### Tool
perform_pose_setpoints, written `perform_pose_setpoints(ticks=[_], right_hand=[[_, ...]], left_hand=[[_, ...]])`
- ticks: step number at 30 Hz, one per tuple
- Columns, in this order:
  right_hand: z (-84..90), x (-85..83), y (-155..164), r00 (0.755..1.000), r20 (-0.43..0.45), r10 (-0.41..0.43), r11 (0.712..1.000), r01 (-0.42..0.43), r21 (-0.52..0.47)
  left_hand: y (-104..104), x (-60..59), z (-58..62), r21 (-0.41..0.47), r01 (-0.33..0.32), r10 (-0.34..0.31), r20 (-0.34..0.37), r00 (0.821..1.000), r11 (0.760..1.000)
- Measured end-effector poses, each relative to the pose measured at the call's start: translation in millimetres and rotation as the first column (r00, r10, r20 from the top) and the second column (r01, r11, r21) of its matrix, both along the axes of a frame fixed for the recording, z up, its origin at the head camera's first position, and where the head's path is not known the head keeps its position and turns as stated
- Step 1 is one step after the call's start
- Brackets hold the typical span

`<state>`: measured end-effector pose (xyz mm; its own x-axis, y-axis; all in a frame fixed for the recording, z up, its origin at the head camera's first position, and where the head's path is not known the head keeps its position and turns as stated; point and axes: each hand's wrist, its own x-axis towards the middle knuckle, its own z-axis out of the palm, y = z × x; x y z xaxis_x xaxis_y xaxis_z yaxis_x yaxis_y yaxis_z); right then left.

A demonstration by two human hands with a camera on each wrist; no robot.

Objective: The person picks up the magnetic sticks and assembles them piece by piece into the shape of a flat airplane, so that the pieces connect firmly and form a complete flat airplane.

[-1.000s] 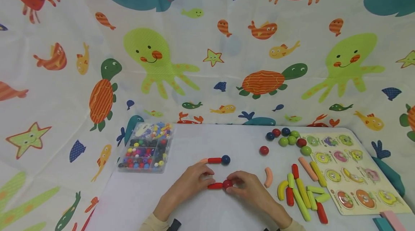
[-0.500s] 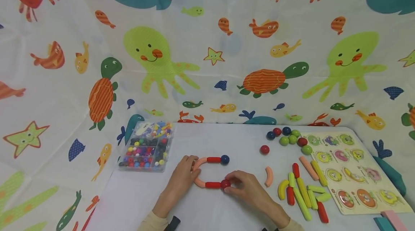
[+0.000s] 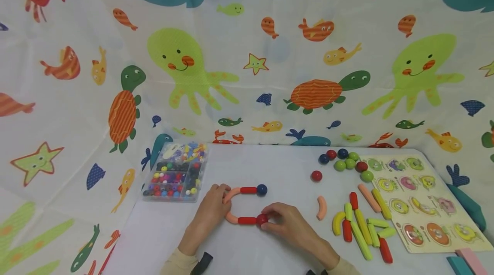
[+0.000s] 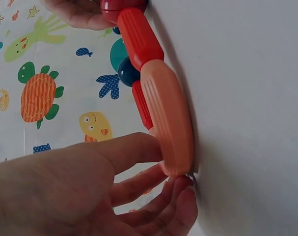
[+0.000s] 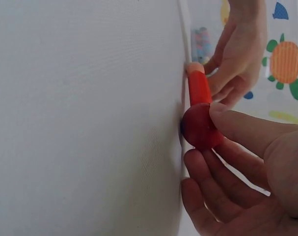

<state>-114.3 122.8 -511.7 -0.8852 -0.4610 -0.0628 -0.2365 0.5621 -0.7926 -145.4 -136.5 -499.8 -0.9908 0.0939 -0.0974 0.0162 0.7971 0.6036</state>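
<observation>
The left hand (image 3: 210, 213) has slid off the chain's middle to its outer bend and now pinches the peach curved piece (image 4: 168, 123). The right hand (image 3: 287, 223) still pinches the red ball (image 3: 262, 219) at the near end — so the C-shape on the table (image 3: 270, 167) looks joined, the blue ball (image 3: 261, 189) capping the far arm.

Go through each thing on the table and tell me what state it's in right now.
Left hand: fingers at the peach curved pieces.
Right hand: pinches the red ball.
Stick chain: joined in a C, lying flat.
Bead box: lid closed.
Loose sticks: lying in a heap.
Peg puzzle: pieces seated.
</observation>
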Motion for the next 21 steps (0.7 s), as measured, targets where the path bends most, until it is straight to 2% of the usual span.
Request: perform_pose_setpoints(ticks=[7,11,13,17,21], right_hand=[[2.8,0.9,5,1.000,0.012,-0.027,0.999,0.026,0.023],[7.9,-0.1,21,0.993,0.004,-0.116,0.993,0.116,0.023],[11.1,-1.6,33,0.983,-0.005,-0.183,0.983,0.183,0.025],[18.7,-7.1,63,0.947,-0.010,-0.321,0.946,0.321,0.042],[27.6,-12.6,101,0.912,-0.069,-0.405,0.907,0.410,0.091]], left_hand=[[-1,0.0,1.0,-0.018,0.011,-0.011,-0.020,1.000,1.000],[-1,0.5,2.1,-0.021,0.012,-0.013,-0.034,0.999,1.000],[-2,0.7,2.7,-0.016,0.010,-0.011,-0.033,0.999,1.000],[-1,0.0,3.4,-0.016,0.019,-0.019,-0.024,1.000,1.000],[-2,-0.8,2.7,-0.021,0.029,-0.029,-0.016,0.999,0.999]])
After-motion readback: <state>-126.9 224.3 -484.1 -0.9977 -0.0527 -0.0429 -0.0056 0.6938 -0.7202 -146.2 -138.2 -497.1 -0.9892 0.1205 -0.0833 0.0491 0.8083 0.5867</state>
